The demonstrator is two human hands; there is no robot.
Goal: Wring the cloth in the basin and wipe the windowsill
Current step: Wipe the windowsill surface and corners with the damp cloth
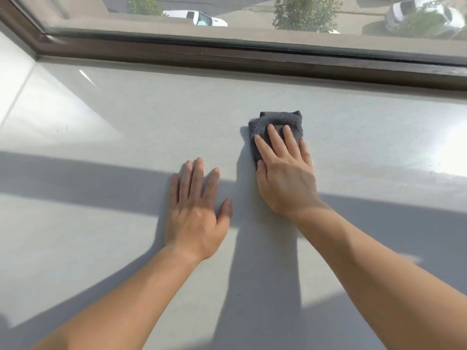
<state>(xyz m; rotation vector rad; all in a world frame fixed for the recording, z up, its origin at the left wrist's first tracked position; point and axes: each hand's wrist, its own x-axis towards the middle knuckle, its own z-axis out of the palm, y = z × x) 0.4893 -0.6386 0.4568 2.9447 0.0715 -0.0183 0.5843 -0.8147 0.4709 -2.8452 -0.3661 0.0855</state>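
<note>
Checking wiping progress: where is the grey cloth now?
In the head view, the grey cloth lies on the windowsill right of centre, pressed under the right hand, short of the window frame.

Layout as I see it from the head view. The windowsill [113, 117] fills the foreground. The window frame [227, 61] runs along its far edge, with the glass [252, 21] behind it. My left hand [195, 210] lies flat on the sill. My right hand [285, 173] lies to its right, apart from it and nearer the frame, on top of the cloth [278, 118]. The cloth rests on the sill, its far end showing beyond my fingertips. Beyond the glass are a vehicle [197, 17] at left, a shrub [303, 11] right of it, and a second vehicle [419, 16] at far right.
</note>
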